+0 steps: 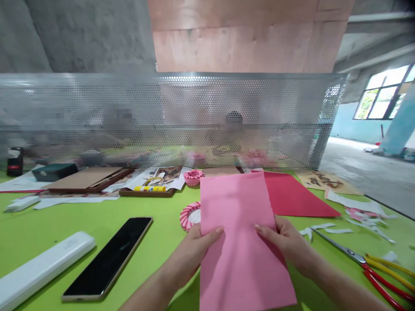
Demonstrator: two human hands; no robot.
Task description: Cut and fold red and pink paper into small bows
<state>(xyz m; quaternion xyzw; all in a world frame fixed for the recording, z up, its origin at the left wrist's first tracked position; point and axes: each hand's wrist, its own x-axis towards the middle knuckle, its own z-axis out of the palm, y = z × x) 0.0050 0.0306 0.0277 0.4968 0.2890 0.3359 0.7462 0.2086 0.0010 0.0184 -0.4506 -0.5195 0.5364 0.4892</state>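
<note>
Fingers of your left hand (189, 260) and right hand (287, 245) close narrowly on opposite side edges of a pink paper sheet (242, 267). Its long axis runs near to far above the green table (36, 225), with neither hand clearly nearer.

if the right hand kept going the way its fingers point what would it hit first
The pink paper sheet comes first: the right hand grips its edge, fingers pointing inward across it. Beyond the sheet, the line seems to run toward the small pink paper rosette, though depth is hard to judge.
</note>
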